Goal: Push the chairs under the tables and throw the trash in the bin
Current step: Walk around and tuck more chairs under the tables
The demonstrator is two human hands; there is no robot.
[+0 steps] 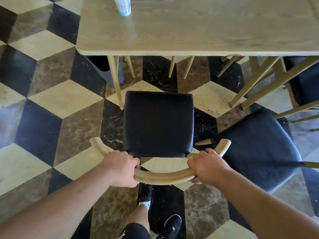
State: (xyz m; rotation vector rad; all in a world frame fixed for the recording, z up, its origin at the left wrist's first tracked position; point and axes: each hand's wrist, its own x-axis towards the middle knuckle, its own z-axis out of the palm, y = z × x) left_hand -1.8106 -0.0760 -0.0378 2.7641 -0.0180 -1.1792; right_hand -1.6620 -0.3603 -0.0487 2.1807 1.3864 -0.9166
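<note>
Both forearms are bare, with no sleeves, watch or rings showing on the left hand or right hand. Below them, black shorts with a small white mark, black sneakers with a white sole edge, and a white ankle sock

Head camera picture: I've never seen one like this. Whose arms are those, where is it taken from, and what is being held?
No machine here: a person wears a wide-angle camera on the head, looking down at their own arms. The left hand and right hand both grip the curved wooden backrest of a chair with a dark seat, which stands out from the table. On the table stands a white and blue bottle-like container, cut off at the top. A second chair stands at the right, on a patterned floor.
</note>
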